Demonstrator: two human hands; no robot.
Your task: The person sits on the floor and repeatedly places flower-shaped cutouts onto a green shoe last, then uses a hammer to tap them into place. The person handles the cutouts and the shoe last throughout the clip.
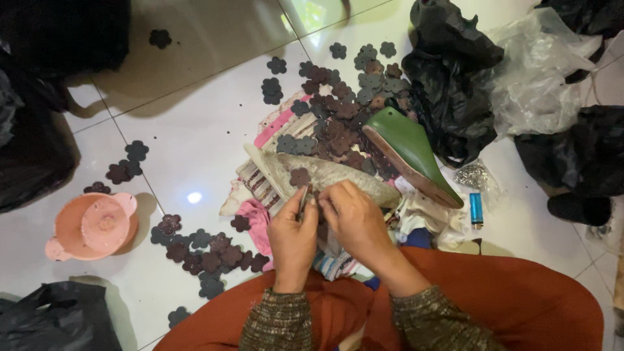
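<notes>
Left hand [292,237] fingers gripping thin metal tool [303,198], right hand [354,218] fingers curled beside it, bare tile floor [195,130] left

Crumpled black plastic bags [448,84] and 1 clear bag [536,75] at upper right of floor

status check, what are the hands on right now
Left hand pinching a thin metal tool. Right hand on the grey sole piece, flower cutout on top. Green shoe last beside, not blocking.
</notes>
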